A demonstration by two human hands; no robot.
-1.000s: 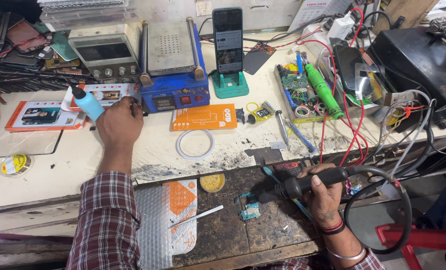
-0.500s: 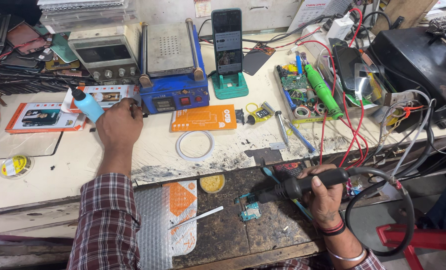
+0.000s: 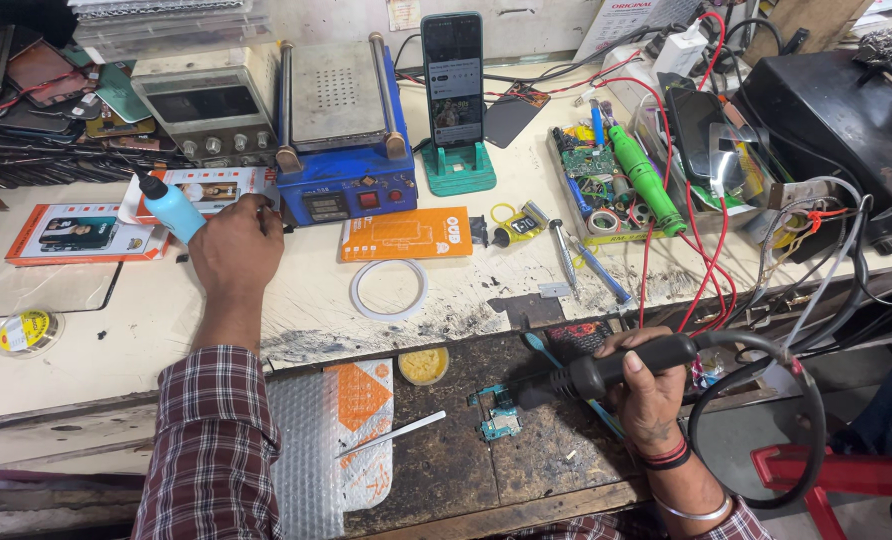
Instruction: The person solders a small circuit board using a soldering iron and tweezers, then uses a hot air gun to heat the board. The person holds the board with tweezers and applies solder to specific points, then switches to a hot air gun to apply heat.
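While right hand (image 3: 646, 385) grips 1 soldering iron (image 3: 616, 367), left hand (image 3: 234, 245) pinches 1 blue bottle (image 3: 173, 208); 1 circuit board (image 3: 498, 412).

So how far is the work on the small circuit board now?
Done: the small circuit board lies bare on the dark work mat. In hand: the right hand holds the soldering iron, tip toward the board; the left hand grips the blue bottle. Left: whether soldering has begun cannot be told.

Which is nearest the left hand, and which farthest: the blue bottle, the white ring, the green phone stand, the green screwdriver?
From the left hand:
1. Blue bottle, touching its left side.
2. White ring, to the right, slightly nearer the person.
3. Green phone stand, farther right and back.
4. Green screwdriver, far right.
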